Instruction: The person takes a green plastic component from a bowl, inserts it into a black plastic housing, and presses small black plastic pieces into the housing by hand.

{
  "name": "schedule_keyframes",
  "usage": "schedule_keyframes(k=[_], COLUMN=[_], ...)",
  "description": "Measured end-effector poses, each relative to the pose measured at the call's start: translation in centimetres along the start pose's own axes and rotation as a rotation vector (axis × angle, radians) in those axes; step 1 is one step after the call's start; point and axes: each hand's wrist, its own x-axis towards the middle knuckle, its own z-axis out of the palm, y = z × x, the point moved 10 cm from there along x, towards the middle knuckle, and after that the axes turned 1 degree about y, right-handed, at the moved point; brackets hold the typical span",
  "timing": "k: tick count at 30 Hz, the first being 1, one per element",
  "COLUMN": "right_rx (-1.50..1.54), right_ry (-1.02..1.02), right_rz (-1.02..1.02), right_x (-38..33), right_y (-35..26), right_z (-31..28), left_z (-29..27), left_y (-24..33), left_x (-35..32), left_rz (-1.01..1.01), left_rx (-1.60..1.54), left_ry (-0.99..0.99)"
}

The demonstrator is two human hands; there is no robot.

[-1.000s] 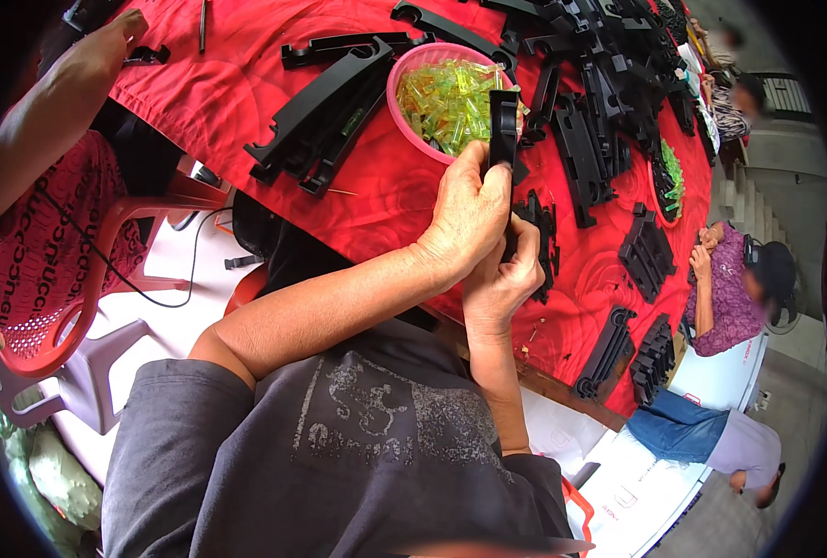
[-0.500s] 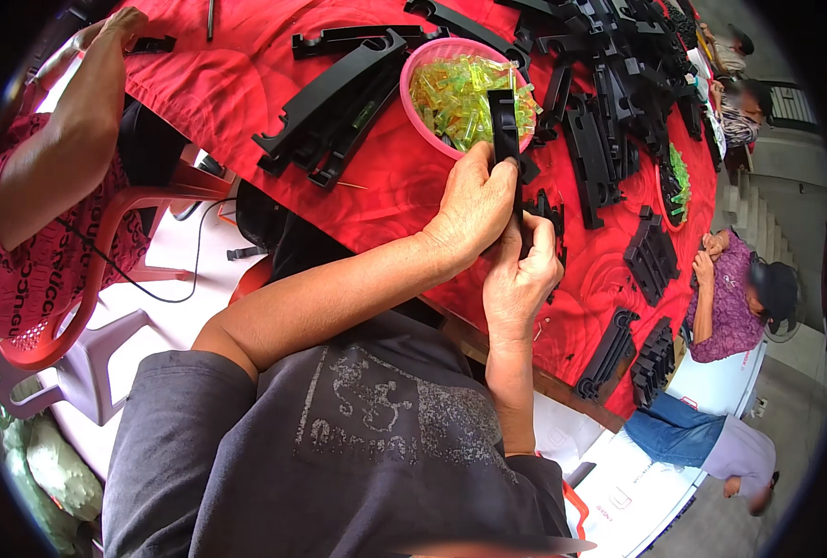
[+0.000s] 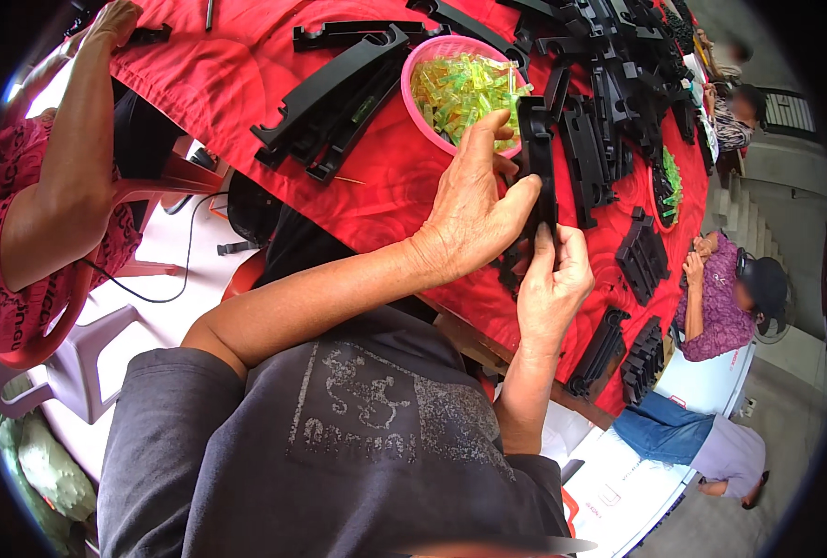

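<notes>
A long black plastic part [image 3: 541, 153] stands up in front of me, with a notched end at the top and a channel along its face. My right hand [image 3: 555, 284] pinches its lower end between thumb and fingers. My left hand [image 3: 478, 205] is beside the part's left edge, index finger stretched up and thumb held apart, its tip against or very near the part. Some left fingertips are hidden by the part. Just behind the left hand sits a pink plastic basket [image 3: 407, 100] full of small clear yellow-green pieces [image 3: 464, 88].
A red cloth covers the table [image 3: 339, 219]. Long black parts [image 3: 334, 93] lie left of the basket, and a big heap [image 3: 613, 84] lies right. Black stacks [image 3: 642, 256] rest near the right edge. A co-worker [image 3: 55, 195] sits left; others [image 3: 725, 288] are at right.
The black part and both hands have moved right. My left fingers have loosened and spread from their grip on it, while the right hand keeps hold of the lower end.
</notes>
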Motion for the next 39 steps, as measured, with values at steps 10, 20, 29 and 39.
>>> schedule_keyframes(k=[10,20,29,39], right_rx=[0.032,-0.095,-0.086,-0.123], right_ry=[0.016,0.015,0.040,0.029], right_rz=[0.183,0.093,-0.027,-0.065], right_x=[0.2,0.1,0.1,0.3], right_y=[1.6,1.5,-0.3,0.0], right_z=[-2.4,-3.0,-2.9,-3.3], left_z=[1.0,0.6,3.5,5.3], left_y=[-2.3,4.6,6.3,5.4], left_x=[-1.8,-2.5,-2.3,-2.1], left_rz=[-0.082,0.389,0.523,0.534], left_rx=[-0.054,0.179,0.534,0.758], left_ry=[-0.178,-0.141,-0.276,-0.412])
